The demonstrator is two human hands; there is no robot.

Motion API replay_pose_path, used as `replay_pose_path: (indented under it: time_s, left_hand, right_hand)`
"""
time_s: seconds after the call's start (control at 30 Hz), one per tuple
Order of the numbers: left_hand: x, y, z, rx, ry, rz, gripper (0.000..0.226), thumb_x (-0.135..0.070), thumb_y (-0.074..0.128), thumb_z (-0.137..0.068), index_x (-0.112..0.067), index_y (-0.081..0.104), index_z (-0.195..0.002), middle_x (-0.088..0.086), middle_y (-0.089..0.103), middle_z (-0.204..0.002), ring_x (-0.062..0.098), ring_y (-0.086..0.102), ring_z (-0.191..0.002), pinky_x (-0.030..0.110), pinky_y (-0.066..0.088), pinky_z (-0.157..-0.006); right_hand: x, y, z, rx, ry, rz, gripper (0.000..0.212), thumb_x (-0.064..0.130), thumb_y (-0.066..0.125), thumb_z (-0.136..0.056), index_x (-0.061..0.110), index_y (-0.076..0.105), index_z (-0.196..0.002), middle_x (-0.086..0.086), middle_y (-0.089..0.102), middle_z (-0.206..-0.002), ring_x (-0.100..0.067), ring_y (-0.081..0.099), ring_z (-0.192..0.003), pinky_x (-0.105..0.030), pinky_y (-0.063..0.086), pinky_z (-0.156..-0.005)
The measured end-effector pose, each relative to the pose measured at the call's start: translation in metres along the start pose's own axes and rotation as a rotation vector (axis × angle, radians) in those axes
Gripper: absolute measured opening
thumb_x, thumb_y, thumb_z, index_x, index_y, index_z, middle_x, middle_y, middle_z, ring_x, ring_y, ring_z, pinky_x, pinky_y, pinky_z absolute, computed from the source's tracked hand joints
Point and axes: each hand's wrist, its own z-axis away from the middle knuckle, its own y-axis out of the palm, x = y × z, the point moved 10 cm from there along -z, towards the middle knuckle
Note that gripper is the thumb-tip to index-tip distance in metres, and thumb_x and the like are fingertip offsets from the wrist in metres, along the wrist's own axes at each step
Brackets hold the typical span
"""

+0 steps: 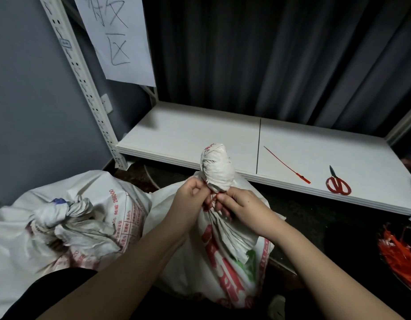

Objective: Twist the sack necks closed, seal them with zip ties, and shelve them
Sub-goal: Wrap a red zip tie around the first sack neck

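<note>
sack (225,239) neck being cinched | red zip tie (214,197) being pinched by left hand (191,199) and right hand (240,204), together | tail should be pulled snug below the twist

Sack (225,239) before shelf (200,135); second sack (61,218) left; scissors (338,183) on shelf

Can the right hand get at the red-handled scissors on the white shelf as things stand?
Probably yes: the red-handled scissors lie unobstructed on the white shelf, but the right hand first must release the red zip tie.
</note>
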Motion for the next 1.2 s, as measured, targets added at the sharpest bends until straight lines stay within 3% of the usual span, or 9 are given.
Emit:
replay_pose_path:
  time_s: [0.07, 0.2, 0.37, 0.57, 0.83, 0.93, 1.07, 1.2]
  left_hand:
    - [0.001, 0.001, 0.001, -0.001, 0.004, 0.0, 0.03, 0.003, 0.049, -0.093, -0.009, 0.04, -0.066, -0.004, 0.051, -0.042, 0.004, 0.049, -0.04, 0.013, 0.04, -0.047]
    - [0.002, 0.002, 0.001, -0.01, -0.01, -0.028, 0.029, -0.001, 0.051, -0.093, -0.009, 0.041, -0.067, -0.004, 0.052, -0.04, 0.005, 0.05, -0.041, 0.016, 0.041, -0.049]
    - [0.012, 0.0, -0.01, 0.043, -0.212, -0.026, 0.027, -0.009, 0.054, -0.093, -0.011, 0.048, -0.066, 0.0, 0.05, -0.051, 0.008, 0.048, -0.042, 0.014, 0.041, -0.043]
    - [0.023, -0.009, -0.012, 0.013, -0.348, 0.095, 0.012, -0.017, 0.064, -0.089, -0.007, 0.067, -0.084, 0.0, 0.067, -0.065, 0.005, 0.065, -0.053, 0.023, 0.057, -0.058]
    - [0.029, -0.006, -0.006, 0.021, -0.496, 0.278, 0.013, -0.019, 0.062, -0.09, -0.007, 0.063, -0.085, -0.001, 0.066, -0.065, 0.007, 0.066, -0.054, 0.022, 0.056, -0.049]
    - [0.032, -0.006, -0.003, 0.02, -0.523, 0.293, 0.011, -0.015, 0.061, -0.09, -0.008, 0.061, -0.082, 0.0, 0.066, -0.068, 0.005, 0.066, -0.051, 0.021, 0.055, -0.048]
    - [0.028, -0.008, -0.012, 0.031, -0.439, 0.169, 0.023, -0.016, 0.058, -0.092, -0.01, 0.054, -0.07, -0.005, 0.056, -0.046, 0.0, 0.054, -0.038, 0.017, 0.052, -0.047]
    - [0.01, -0.008, -0.023, 0.055, -0.235, -0.025, 0.028, -0.005, 0.055, -0.092, -0.01, 0.052, -0.065, 0.002, 0.049, -0.057, -0.002, 0.046, -0.038, 0.009, 0.038, -0.041]
  right_hand:
    - [0.0, 0.001, 0.001, -0.014, 0.01, 0.057, 0.031, 0.028, 0.046, -0.1, 0.03, 0.056, -0.07, 0.01, 0.059, -0.058, 0.001, 0.055, -0.06, -0.014, 0.039, -0.065]
    - [-0.002, 0.004, -0.001, -0.033, 0.035, 0.09, 0.034, 0.027, 0.047, -0.099, 0.032, 0.054, -0.066, 0.038, 0.055, -0.062, 0.013, 0.052, -0.069, -0.008, 0.035, -0.067]
    - [-0.006, -0.004, -0.007, -0.062, 0.021, -0.079, 0.035, 0.019, 0.051, -0.098, 0.023, 0.054, -0.063, 0.021, 0.054, -0.053, 0.004, 0.047, -0.057, -0.013, 0.033, -0.062]
    - [-0.01, -0.003, -0.009, -0.031, 0.032, -0.121, 0.033, 0.02, 0.051, -0.098, 0.021, 0.058, -0.066, 0.012, 0.047, -0.05, 0.0, 0.041, -0.053, -0.018, 0.033, -0.059]
    - [-0.009, -0.004, -0.009, 0.002, 0.02, -0.118, 0.033, 0.025, 0.052, -0.097, 0.024, 0.059, -0.065, 0.003, 0.048, -0.059, -0.008, 0.044, -0.058, -0.03, 0.037, -0.064]
    - [-0.006, 0.0, -0.008, 0.03, 0.009, -0.04, 0.031, 0.025, 0.052, -0.097, 0.021, 0.06, -0.067, 0.006, 0.051, -0.061, -0.003, 0.044, -0.059, -0.027, 0.038, -0.066]
    - [-0.004, -0.001, -0.007, 0.012, -0.001, -0.017, 0.032, 0.024, 0.051, -0.098, 0.023, 0.058, -0.067, 0.012, 0.051, -0.057, -0.002, 0.046, -0.059, -0.023, 0.037, -0.065]
    - [0.001, -0.007, -0.001, -0.068, -0.024, 0.047, 0.033, 0.023, 0.046, -0.1, 0.023, 0.055, -0.068, 0.023, 0.055, -0.058, 0.002, 0.051, -0.062, -0.015, 0.034, -0.064]
